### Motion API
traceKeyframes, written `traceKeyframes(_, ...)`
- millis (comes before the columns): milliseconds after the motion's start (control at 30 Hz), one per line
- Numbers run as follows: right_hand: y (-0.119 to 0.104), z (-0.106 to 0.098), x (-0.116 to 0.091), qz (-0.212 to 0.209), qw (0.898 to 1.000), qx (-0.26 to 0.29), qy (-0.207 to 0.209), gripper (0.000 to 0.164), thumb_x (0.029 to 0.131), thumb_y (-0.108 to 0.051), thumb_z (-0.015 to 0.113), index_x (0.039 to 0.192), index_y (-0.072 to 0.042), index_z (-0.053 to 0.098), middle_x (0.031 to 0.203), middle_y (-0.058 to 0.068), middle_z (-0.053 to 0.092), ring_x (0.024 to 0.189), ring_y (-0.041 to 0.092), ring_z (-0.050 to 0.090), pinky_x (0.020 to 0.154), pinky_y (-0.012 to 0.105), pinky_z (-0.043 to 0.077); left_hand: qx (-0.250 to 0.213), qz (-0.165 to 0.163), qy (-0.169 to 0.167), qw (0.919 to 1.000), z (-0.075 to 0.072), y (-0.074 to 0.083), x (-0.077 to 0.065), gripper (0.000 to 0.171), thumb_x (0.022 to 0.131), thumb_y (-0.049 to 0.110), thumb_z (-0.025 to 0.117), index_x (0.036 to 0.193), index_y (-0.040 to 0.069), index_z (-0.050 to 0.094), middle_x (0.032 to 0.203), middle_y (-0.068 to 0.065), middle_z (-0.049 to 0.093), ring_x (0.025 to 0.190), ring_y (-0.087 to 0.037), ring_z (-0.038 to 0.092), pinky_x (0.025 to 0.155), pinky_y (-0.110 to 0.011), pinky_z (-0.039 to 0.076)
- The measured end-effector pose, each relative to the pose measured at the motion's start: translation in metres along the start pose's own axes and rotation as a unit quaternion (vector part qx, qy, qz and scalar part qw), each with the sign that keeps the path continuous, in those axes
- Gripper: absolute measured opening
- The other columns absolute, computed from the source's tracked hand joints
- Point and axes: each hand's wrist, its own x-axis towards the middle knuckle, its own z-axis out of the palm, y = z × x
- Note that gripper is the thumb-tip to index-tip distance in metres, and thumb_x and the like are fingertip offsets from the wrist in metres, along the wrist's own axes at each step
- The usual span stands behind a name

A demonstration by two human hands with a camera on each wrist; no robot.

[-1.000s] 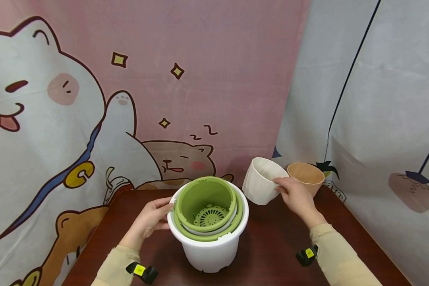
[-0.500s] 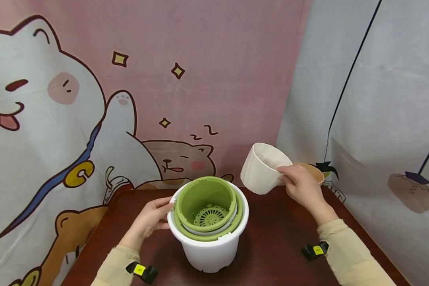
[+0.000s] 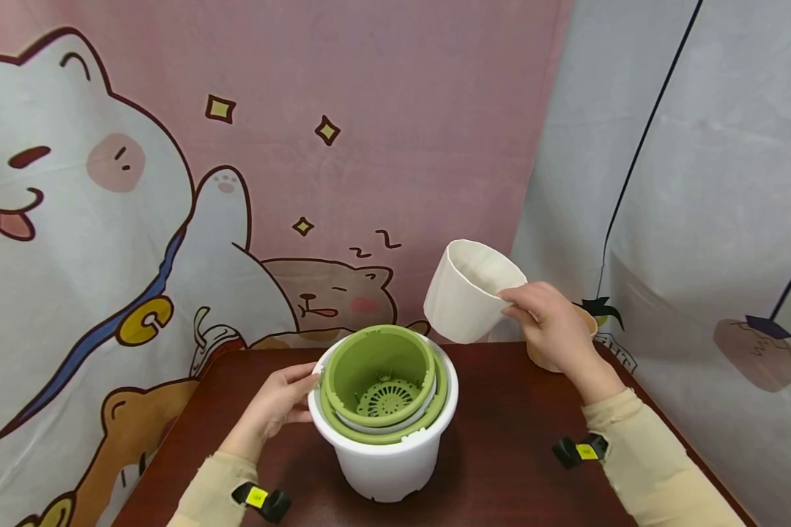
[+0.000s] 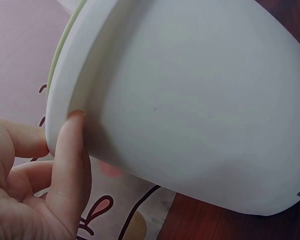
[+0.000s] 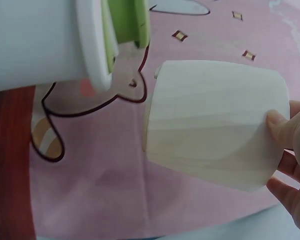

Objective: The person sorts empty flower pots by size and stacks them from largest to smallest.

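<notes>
A large white flowerpot [image 3: 389, 472] stands upright on the table, with green and grey-white pots nested inside it. The innermost green pot [image 3: 379, 344] has a slotted bottom. My left hand [image 3: 278, 402] pinches the big pot's rim at its left side; in the left wrist view a finger [image 4: 70, 165] lies under that rim. My right hand [image 3: 550, 329] pinches the rim of a smaller white faceted flowerpot [image 3: 464, 304], held tilted in the air behind and right of the stack. The right wrist view shows this faceted pot [image 5: 215, 125] apart from the stack.
An orange-tan pot [image 3: 542, 359] stands at the table's back right, mostly hidden behind my right hand. The dark red-brown table [image 3: 501, 439] ends at a cartoon-printed pink curtain [image 3: 395, 146] behind and a pale curtain [image 3: 699, 219] on the right.
My right hand has raised the faceted white pot off the table's back area, then carried it left toward the stack. It now covers more of the tan pot. My left hand stays put.
</notes>
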Motion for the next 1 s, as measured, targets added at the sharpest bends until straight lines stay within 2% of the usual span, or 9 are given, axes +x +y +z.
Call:
traceKeyframes(133,-0.01,-0.002,0.011,-0.026,0.999,0.026,0.006,0.035,0.071,0.015,0.078,0.102,-0.001,0.072,0.092,0.008,0.07,0.088,0.027,0.06,0.08,0.032,0.045,0.001,0.0,-0.001,1.0,0.0,0.0,-0.001,0.043,0.1,0.014,0.058,0.139,-0.003,0.053,0.09,-0.011,0.065,0.069,-0.019,0.065,0.057,-0.035,0.061)
traceKeyframes(300,-0.023,-0.002,0.021,-0.031,0.998,0.052,0.006,0.039,0.07,0.016,0.079,0.103,-0.004,0.073,0.095,0.005,0.071,0.092,0.024,0.059,0.083,0.027,0.044,0.004,0.001,-0.001,1.0,-0.001,0.0,-0.002,0.044,0.1,0.015,0.059,0.14,-0.003,0.052,0.089,-0.011,0.065,0.069,-0.019,0.065,0.057,-0.035,0.061)
traceKeyframes(533,-0.039,0.003,0.032,-0.084,0.993,0.081,0.023,0.04,0.066,0.02,0.078,0.099,-0.002,0.073,0.094,0.008,0.072,0.094,0.031,0.062,0.1,0.03,0.044,0.005,0.001,-0.001,1.0,-0.001,-0.001,-0.001,0.045,0.1,0.016,0.058,0.14,-0.003,0.052,0.09,-0.011,0.065,0.069,-0.019,0.065,0.057,-0.035,0.061)
traceKeyframes(700,-0.049,0.009,0.037,-0.114,0.989,0.095,0.014,0.04,0.069,0.021,0.074,0.099,-0.005,0.073,0.095,0.006,0.072,0.093,0.03,0.063,0.096,0.027,0.046,0.005,0.001,-0.003,1.0,-0.001,-0.001,-0.001,0.045,0.1,0.016,0.059,0.14,-0.003,0.051,0.091,-0.011,0.065,0.069,-0.019,0.065,0.057,-0.036,0.061)
traceKeyframes(867,-0.056,0.016,0.038,-0.132,0.986,0.097,-0.006,0.04,0.072,0.022,0.067,0.098,-0.007,0.073,0.096,0.006,0.072,0.094,0.033,0.064,0.092,0.033,0.049,0.001,0.002,-0.005,1.0,-0.001,-0.001,0.0,0.045,0.1,0.015,0.058,0.141,-0.003,0.051,0.09,-0.011,0.065,0.069,-0.019,0.065,0.057,-0.035,0.061)
traceKeyframes(1000,-0.06,0.022,0.037,-0.146,0.984,0.106,-0.018,0.041,0.074,0.022,0.065,0.098,-0.01,0.073,0.094,0.003,0.071,0.094,0.029,0.065,0.094,0.038,0.05,-0.001,0.0,-0.004,1.0,-0.001,-0.001,0.0,0.045,0.1,0.015,0.058,0.141,-0.003,0.051,0.089,-0.011,0.065,0.069,-0.018,0.065,0.056,-0.034,0.06)
